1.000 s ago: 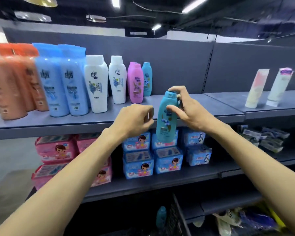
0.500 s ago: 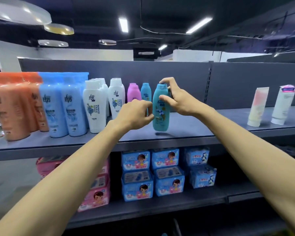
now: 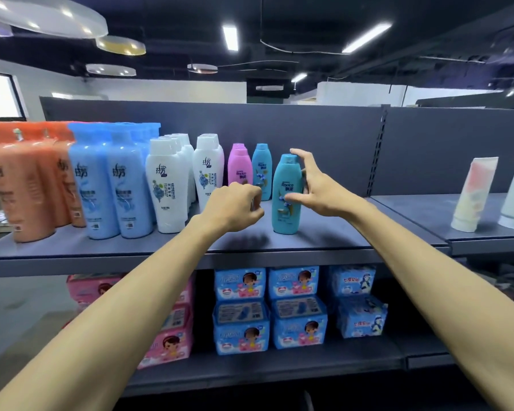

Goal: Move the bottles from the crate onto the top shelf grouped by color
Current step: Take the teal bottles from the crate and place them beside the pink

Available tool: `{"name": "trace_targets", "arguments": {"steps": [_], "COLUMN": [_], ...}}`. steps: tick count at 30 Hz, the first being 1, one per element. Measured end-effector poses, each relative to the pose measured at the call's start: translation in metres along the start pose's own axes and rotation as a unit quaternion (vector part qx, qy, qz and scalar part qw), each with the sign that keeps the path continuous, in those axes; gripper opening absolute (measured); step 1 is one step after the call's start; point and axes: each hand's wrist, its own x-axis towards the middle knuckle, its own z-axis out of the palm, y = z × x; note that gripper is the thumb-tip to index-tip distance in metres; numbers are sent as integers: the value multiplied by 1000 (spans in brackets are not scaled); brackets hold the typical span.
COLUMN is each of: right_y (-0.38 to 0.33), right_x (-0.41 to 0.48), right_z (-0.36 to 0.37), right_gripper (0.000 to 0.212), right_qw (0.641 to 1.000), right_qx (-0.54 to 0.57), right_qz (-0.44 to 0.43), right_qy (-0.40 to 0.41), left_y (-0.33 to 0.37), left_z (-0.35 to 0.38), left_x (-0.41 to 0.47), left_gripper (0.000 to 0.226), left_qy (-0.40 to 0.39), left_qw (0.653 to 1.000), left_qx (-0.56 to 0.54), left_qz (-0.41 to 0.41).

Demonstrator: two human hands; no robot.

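**Top shelf [image 3: 324, 235]: teal bottle [image 3: 285, 176] down, right hand [image 3: 318, 189] barely on it**

Grey shop shelving runs along under a dark ceiling. From where I stand the top shelf reads in colour blocks from the left: orange bottles [image 3: 21, 185], blue bottles [image 3: 110, 185], white bottles [image 3: 166, 185], pink bottles [image 3: 239, 170], then the other teal bottle [image 3: 261, 170]. The teal bottle stands upright on the shelf, nearer the front edge and a little right of its twin, apart from it. The right hand has its fingers spread and fairly straight around it, index tip by the cap and thumb against the label. I'd call that a light touch, not a grip. The left hand [image 3: 235, 207] hovers just left of the bottle, curled into a loose fist with nothing in it that I can see. The crate is out of sight.

To my eye this is the placing step, nearly finished. To do it well, I'd leave the fingertips on the tall, narrow bottle just long enough to feel it sit flat. Then I'd nudge it back and left until it stands just beside the other teal one, label forward. Draw the fingers away sideways rather than across the cap, or it may tip. The fist should be held clear of the pink row.
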Motion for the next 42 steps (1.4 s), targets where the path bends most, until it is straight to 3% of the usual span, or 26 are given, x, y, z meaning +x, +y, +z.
{"name": "trace_targets", "arguments": {"steps": [3, 8, 13, 25, 32, 36, 42], "right_y": [14, 28, 37, 66, 78, 82, 83], "right_x": [-1, 4, 17, 76, 109, 122, 130], "right_z": [8, 18, 26, 54, 71, 83, 96], "right_gripper": [103, 70, 57, 55, 48, 46, 48], "right_qw": [999, 997, 997, 993, 990, 987, 984], "right_qx": [3, -32, -42, -22, -18, -13, -2], "right_qz": [40, 65, 68, 97, 118, 130, 148], "right_qy": [-5, -18, 18, 58, 76, 97, 103], "left_y": [-1, -5, -11, -26, -35, -37, -40], "left_z": [12, 27, 37, 67, 77, 82, 85], "left_x": [1, 4, 12, 31, 34, 35, 35], "left_gripper": [9, 12, 13, 11, 10, 12, 13], "left_qy": [-12, -13, -7, -23, 37, 73, 84], "left_qw": [1000, 1000, 999, 999, 998, 994, 992], "left_qx": [-12, -17, -19, -14, -6, -56, -66], "left_qz": [-10, -17, -33, -46, -44, -58, -60]}}
